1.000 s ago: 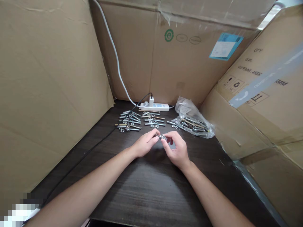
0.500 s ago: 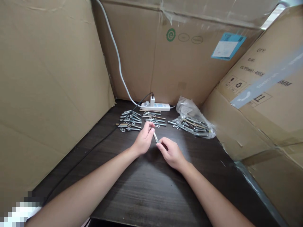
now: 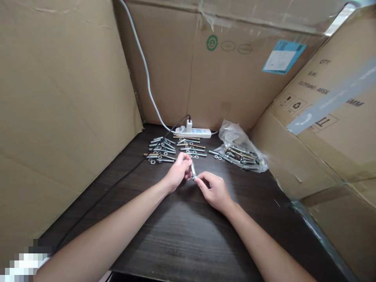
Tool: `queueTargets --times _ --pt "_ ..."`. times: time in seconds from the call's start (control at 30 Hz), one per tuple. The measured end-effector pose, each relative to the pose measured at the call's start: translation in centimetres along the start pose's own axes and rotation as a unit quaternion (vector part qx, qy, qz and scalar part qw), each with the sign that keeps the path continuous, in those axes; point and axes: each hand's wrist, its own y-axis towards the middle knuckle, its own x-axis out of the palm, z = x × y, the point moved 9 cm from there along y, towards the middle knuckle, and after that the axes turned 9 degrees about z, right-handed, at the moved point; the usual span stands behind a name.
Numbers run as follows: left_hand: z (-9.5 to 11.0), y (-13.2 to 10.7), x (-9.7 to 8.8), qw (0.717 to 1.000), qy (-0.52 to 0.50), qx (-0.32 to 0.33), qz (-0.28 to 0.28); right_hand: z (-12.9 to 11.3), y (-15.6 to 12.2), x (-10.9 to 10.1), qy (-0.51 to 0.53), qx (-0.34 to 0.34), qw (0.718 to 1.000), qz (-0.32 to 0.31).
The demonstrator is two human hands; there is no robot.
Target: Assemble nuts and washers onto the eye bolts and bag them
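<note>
My left hand (image 3: 178, 172) and my right hand (image 3: 215, 190) meet over the middle of the dark table (image 3: 188, 231). Between them is a short silver bolt (image 3: 193, 170), tilted nearly upright. The left fingers pinch its upper shaft and the right fingertips pinch its lower end, where a nut or washer seems to sit. Just beyond the hands lie rows of several loose bolts, nuts and washers (image 3: 173, 149).
A clear plastic bag of bolts (image 3: 239, 150) lies at the back right. A white power strip (image 3: 192, 132) with a plug and white cable (image 3: 143, 66) sits against the back cardboard wall (image 3: 211, 78). A black cable (image 3: 96, 199) runs along the left. Cardboard closes in left and right.
A second ago the hands held the bolt level, end on to me. Since then the bolt has tipped upright, the left hand moved up and the right hand dropped lower.
</note>
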Motion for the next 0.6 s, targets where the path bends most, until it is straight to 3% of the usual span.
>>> queueTargets --times 0.23,0.47,0.6 --pt "-0.3 0.4 -0.4 1.000 -0.024 -0.014 0.007 1.8 0.2 -0.5 0.039 0.068 0.996 0.032" --pt "-0.8 0.4 -0.5 0.999 0.015 -0.029 0.031 1.2 -0.1 0.6 0.056 0.055 0.996 -0.038" --pt "-1.0 0.6 -0.8 0.999 0.021 -0.029 0.037 0.9 -0.1 0.6 0.031 0.039 0.998 -0.041"
